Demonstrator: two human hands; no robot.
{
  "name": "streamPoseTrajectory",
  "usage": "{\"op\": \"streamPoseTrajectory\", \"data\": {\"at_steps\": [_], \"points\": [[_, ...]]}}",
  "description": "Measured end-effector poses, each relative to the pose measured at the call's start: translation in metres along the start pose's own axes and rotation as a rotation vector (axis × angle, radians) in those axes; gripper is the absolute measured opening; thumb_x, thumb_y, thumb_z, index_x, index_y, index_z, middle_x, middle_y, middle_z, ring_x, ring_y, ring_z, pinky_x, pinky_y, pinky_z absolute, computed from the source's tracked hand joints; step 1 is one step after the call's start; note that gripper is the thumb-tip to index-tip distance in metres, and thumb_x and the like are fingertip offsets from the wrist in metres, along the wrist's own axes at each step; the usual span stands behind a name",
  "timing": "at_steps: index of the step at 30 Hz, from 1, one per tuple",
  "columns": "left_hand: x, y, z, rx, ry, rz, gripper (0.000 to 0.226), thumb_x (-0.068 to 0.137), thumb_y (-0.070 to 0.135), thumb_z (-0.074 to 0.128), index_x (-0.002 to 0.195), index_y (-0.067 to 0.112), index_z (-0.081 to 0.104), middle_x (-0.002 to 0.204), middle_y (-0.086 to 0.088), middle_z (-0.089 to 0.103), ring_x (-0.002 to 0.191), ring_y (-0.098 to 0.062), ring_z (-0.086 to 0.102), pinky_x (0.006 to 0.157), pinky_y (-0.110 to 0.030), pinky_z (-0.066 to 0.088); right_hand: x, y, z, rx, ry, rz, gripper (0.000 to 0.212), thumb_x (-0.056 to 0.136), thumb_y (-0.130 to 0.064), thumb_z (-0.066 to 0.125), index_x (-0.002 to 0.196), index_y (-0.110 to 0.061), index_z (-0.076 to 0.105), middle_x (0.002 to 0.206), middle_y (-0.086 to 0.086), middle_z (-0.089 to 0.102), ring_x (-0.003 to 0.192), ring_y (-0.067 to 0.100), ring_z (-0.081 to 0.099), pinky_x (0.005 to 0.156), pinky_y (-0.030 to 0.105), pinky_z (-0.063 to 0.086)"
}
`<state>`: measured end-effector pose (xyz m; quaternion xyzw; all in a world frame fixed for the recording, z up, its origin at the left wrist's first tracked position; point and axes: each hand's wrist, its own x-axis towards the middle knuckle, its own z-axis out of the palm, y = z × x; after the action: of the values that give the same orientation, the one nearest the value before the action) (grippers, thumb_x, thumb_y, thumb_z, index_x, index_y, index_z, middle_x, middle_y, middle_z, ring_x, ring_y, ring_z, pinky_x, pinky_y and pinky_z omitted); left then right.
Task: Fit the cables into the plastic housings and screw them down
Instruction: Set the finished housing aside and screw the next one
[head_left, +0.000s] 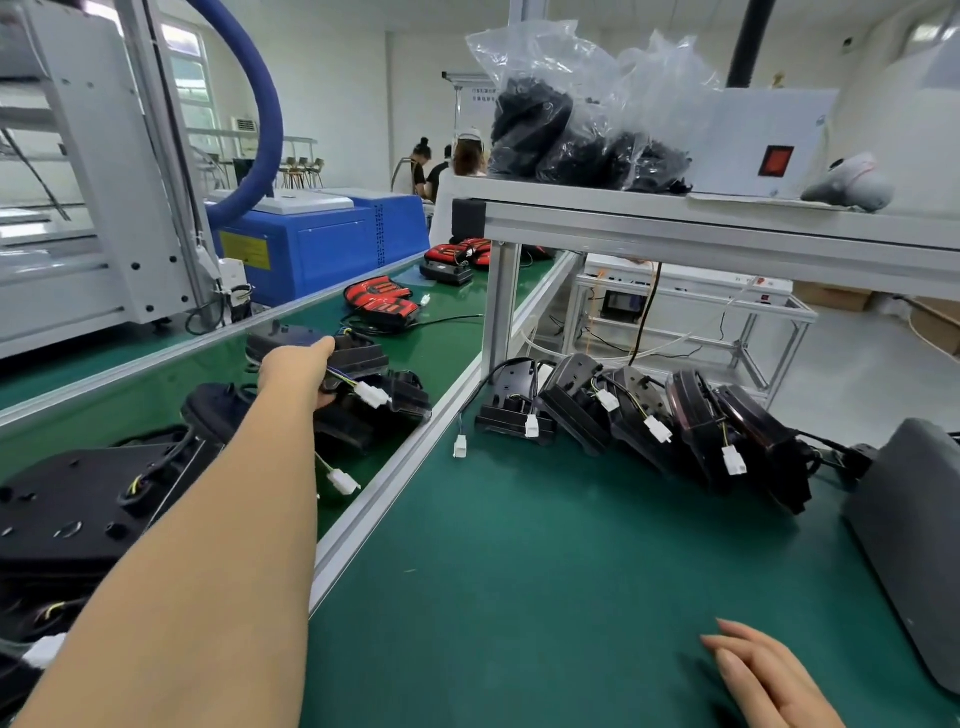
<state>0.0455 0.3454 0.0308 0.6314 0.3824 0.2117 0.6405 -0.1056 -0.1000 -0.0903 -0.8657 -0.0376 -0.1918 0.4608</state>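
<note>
My left hand (301, 369) reaches out over the conveyor belt (447, 338) and grips a black plastic housing (358, 356) whose cable ends in a white connector (375, 395). More black housings (78, 499) lie on the belt under my forearm. On the green bench a row of several black housings with cables (644, 415) leans against each other, white plugs hanging in front. My right hand (769, 680) rests flat on the green mat at the lower right, fingers straight, holding nothing.
An aluminium rail (395, 488) divides belt from bench (545, 571). A shelf (675, 223) overhead carries plastic bags of black parts (576, 135). A grey device (914, 545) stands at the right. Red-and-black lamps (382, 304) lie farther down the belt. People stand far back.
</note>
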Motion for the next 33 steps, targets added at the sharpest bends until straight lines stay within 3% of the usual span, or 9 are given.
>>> {"op": "streamPoseTrajectory", "data": {"at_steps": [2,6,11,14,18,23,26,30,33], "points": [[0.001,-0.003,-0.003,0.204,0.014,0.053,0.054,0.086,0.041,0.063,0.119,-0.001,0.053,0.097,-0.013,0.055,0.091,-0.031,0.055,0.079,-0.038,0.049,0.001,0.001,0.000,-0.001,-0.012,-0.004,0.031,0.079,0.010,0.066,0.081,-0.019,0.075,0.101,0.004,0.068,0.095,-0.013,0.050,0.081,-0.002,0.033],[0.004,-0.010,-0.009,0.458,0.004,0.107,0.065,0.090,0.051,0.054,0.127,-0.003,0.052,0.129,-0.021,0.052,0.116,-0.036,0.053,0.103,-0.043,0.042,0.001,0.008,0.001,-0.012,-0.009,-0.012,0.038,0.078,0.007,0.068,0.067,-0.029,0.074,0.102,-0.001,0.067,0.097,-0.011,0.049,0.082,-0.002,0.032],[0.002,-0.013,-0.010,0.606,0.055,0.085,0.079,0.087,0.064,0.043,0.135,0.001,0.044,0.134,-0.022,0.046,0.129,-0.034,0.034,0.103,-0.043,0.037,0.001,0.020,0.000,-0.016,-0.036,-0.008,0.044,0.079,0.000,0.069,0.073,-0.044,0.071,0.105,-0.012,0.066,0.100,-0.010,0.050,0.084,0.000,0.033],[-0.001,-0.012,-0.010,0.646,0.096,0.056,0.085,0.084,0.069,0.041,0.142,0.007,0.036,0.144,-0.020,0.027,0.130,-0.037,0.031,0.100,-0.047,0.035,0.001,0.021,-0.001,-0.028,-0.068,0.003,0.050,0.081,-0.005,0.069,0.088,-0.054,0.064,0.108,-0.018,0.063,0.101,-0.008,0.050,0.083,0.000,0.033],[0.000,-0.016,-0.013,0.712,0.130,0.060,0.092,0.079,0.078,0.039,0.140,0.009,0.038,0.141,-0.017,0.026,0.128,-0.039,0.029,0.101,-0.051,0.034,0.002,0.021,-0.002,-0.021,-0.104,0.058,0.046,0.082,-0.009,0.069,0.086,-0.055,0.063,0.109,-0.021,0.062,0.100,-0.004,0.049,0.078,-0.005,0.030],[0.000,-0.022,-0.016,0.703,0.171,0.038,0.101,0.074,0.084,0.039,0.143,0.010,0.035,0.143,-0.018,0.028,0.129,-0.040,0.028,0.105,-0.052,0.028,0.002,0.019,-0.004,-0.012,-0.164,0.103,0.041,0.083,-0.010,0.068,0.080,-0.051,0.067,0.111,-0.019,0.061,0.103,0.005,0.054,0.081,0.002,0.034],[-0.001,-0.024,-0.019,0.700,0.189,0.034,0.102,0.075,0.083,0.038,0.145,0.009,0.032,0.145,-0.023,0.032,0.132,-0.041,0.029,0.107,-0.051,0.026,0.002,0.017,-0.007,-0.026,-0.184,0.114,0.039,0.084,-0.010,0.068,0.079,-0.048,0.068,0.110,-0.022,0.060,0.103,-0.003,0.049,0.081,0.000,0.032],[-0.012,-0.025,-0.016,0.621,0.218,0.074,0.090,0.084,0.069,0.045,0.144,0.004,0.030,0.151,-0.023,0.022,0.136,-0.043,0.023,0.108,-0.054,0.025,0.000,0.017,-0.007,-0.031,-0.204,0.148,0.024,0.085,-0.012,0.067,0.080,-0.035,0.069,0.113,-0.021,0.058,0.109,0.008,0.052,0.082,0.000,0.032],[-0.029,-0.030,-0.003,0.622,0.338,0.364,0.070,0.092,0.048,0.050,0.140,-0.001,0.036,0.156,-0.017,0.011,0.141,-0.040,0.012,0.111,-0.055,0.021,0.002,0.018,-0.008,0.049,-0.190,0.192,0.023,0.085,-0.007,0.067,0.086,-0.030,0.068,0.113,-0.015,0.060,0.109,0.013,0.056,0.083,0.003,0.036]]}}
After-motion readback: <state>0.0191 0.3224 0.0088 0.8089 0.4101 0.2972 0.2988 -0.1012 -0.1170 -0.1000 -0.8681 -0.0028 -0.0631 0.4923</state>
